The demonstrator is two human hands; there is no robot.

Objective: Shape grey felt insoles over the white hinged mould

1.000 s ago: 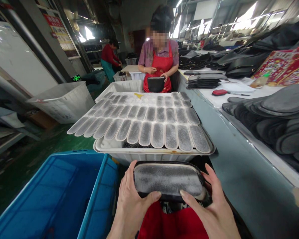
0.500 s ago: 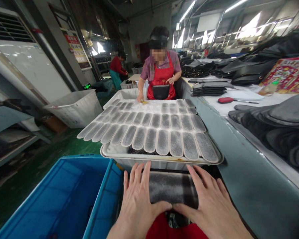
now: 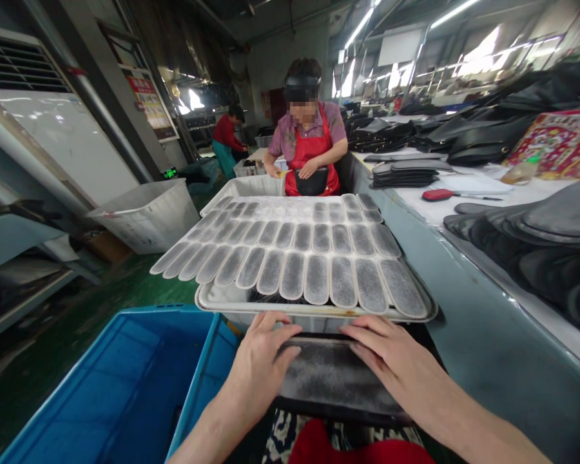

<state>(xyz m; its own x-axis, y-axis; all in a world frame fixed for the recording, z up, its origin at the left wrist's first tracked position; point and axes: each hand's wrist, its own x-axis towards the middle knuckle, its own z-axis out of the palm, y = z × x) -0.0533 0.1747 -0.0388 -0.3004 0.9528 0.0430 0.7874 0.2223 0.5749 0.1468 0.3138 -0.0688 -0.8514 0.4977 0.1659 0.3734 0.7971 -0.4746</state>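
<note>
A flat grey felt-topped piece with a black edge (image 3: 336, 380) lies close in front of me, just below the near rim of a white tray (image 3: 319, 311). My left hand (image 3: 261, 364) rests on its left end, fingers stretched along the top edge. My right hand (image 3: 391, 361) lies flat on its right end, fingers pointing left. Rows of grey oval insole-like pieces (image 3: 309, 258) with pale rims cover the tray.
A blue crate (image 3: 111, 386) stands at my lower left. A grey-green table (image 3: 468, 322) with stacks of dark pieces (image 3: 546, 245) runs along the right. A person in a red apron (image 3: 312, 151) works at the tray's far end; another person (image 3: 227, 138) stands further back. A white bin (image 3: 145, 212) sits left.
The grey piece went from held up between both hands to lying flat. My hands pressed over it, then slid forward to its far edge. The view tilted upward.
</note>
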